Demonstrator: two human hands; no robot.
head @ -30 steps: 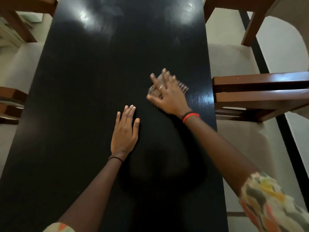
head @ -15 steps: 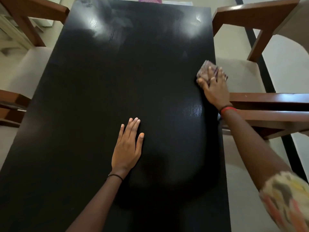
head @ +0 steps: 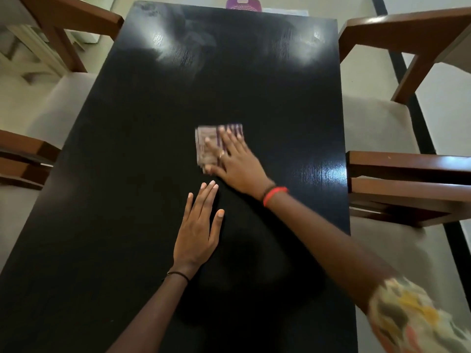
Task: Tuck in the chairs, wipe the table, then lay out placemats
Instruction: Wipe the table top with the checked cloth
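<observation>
A long black table point(head: 127, 174) fills the view. A folded striped cloth point(head: 206, 143) lies flat near its middle. My right hand point(head: 234, 161), with a red wristband, presses on the cloth with straight spread fingers. Just below it my left hand point(head: 197, 230) rests flat on the tabletop, fingers straight, holding nothing. Wooden chairs with pale seats stand at both long sides: two on the right point(head: 407, 174) point(head: 397, 34) and two on the left point(head: 23, 159) point(head: 66, 24), their seats partly under the table. No placemats show.
A purple object point(head: 243, 2) peeks over the table's far end. A dark stripe in the pale floor point(head: 405, 80) runs behind the right chairs. Glare patches shine on the far part of the tabletop.
My right hand has swept the cloth from the table's right edge back leftward to the middle. The left hand has stayed flat in place.
</observation>
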